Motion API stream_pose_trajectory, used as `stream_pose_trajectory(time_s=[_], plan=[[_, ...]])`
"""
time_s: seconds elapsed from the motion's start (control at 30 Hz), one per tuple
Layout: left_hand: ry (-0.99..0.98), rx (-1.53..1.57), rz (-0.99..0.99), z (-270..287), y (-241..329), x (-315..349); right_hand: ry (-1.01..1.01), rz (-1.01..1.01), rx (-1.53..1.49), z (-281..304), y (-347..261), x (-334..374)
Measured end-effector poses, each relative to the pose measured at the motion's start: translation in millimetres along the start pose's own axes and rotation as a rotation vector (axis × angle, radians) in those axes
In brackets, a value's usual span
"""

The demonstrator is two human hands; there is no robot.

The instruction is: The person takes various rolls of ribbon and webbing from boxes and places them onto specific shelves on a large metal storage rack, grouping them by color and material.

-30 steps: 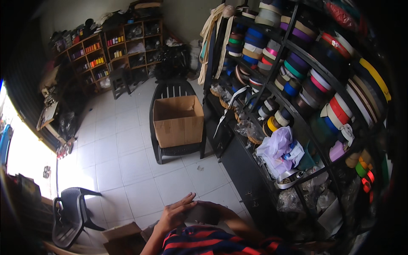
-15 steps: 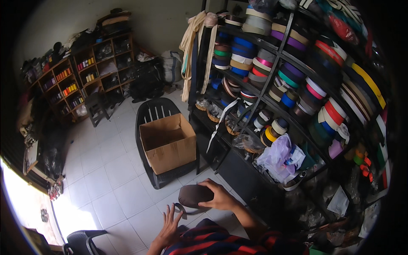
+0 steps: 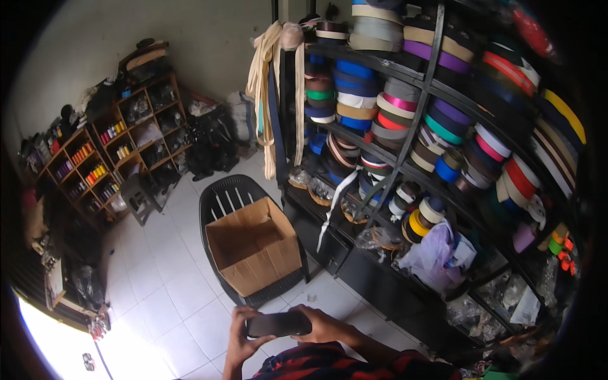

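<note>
Dark grey-brown, the roll sits between both hands, its long axis running roughly from 9 to 3 o'clock. The left hand wraps its 9 o'clock end, thumb along the lower edge; the right hand grasps the 3 o'clock end, fingers over the upper corner. Neither is spread wide: each is filled by its own end of the roll, and only the roll's middle shows between them.

From the roll, the cardboard box lies near, between 11 and 12 o'clock, open side up, resting on the black chair. Its near wall slants from 8 to 2 o'clock, so that rim is not parallel to the roll. The left hand looks nearer to its lowest corner, though true depth is hard to judge.

The striped shirt borders the hands from 4 to 6 o'clock. Tiled floor gives room toward 9 and 10 o'clock, out to the bright doorway. The black rack hems the other side from 1 to 3, with a pale purple bag at 2. Farther off, toward 10 and 11, stand a stool and a cubby shelf.
</note>
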State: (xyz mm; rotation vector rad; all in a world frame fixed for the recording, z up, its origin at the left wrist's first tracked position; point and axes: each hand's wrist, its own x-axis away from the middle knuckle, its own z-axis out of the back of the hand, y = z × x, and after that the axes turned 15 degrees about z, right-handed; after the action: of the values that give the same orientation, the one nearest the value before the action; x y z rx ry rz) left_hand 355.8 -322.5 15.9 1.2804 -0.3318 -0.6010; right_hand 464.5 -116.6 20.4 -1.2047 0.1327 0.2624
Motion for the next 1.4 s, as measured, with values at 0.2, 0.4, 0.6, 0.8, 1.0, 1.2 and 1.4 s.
stream_pose_trajectory(time_s=[0.2, 0.4, 0.6, 0.8, 1.0, 1.2, 1.4], plan=[[-0.159, -0.523, -0.170, -21, 34, -91, 0.047, 0.034, 0.011, 52, 33, -45], [-0.116, -0.456, -0.150, -49, 20, -156, 0.135, 0.051, 0.234, 95, 61, -75], [-0.101, -0.290, -0.142, -58, 8, -195, 0.264, 0.145, 0.495, 120, 78, -94], [-0.103, -0.031, -0.202, -49, -7, -242, 0.327, 0.045, 0.423, 132, 72, -130], [-0.481, 0.214, -0.267, -12, -28, -297, 0.080, -0.106, -0.544, 162, 105, -148], [-0.573, 0.275, -0.305, 0, -29, -329, 0.207, -0.334, -0.539, 129, 85, -183], [-0.715, 0.036, -0.460, 35, -46, -361, 0.831, -0.151, -0.592, 98, 153, -154]])
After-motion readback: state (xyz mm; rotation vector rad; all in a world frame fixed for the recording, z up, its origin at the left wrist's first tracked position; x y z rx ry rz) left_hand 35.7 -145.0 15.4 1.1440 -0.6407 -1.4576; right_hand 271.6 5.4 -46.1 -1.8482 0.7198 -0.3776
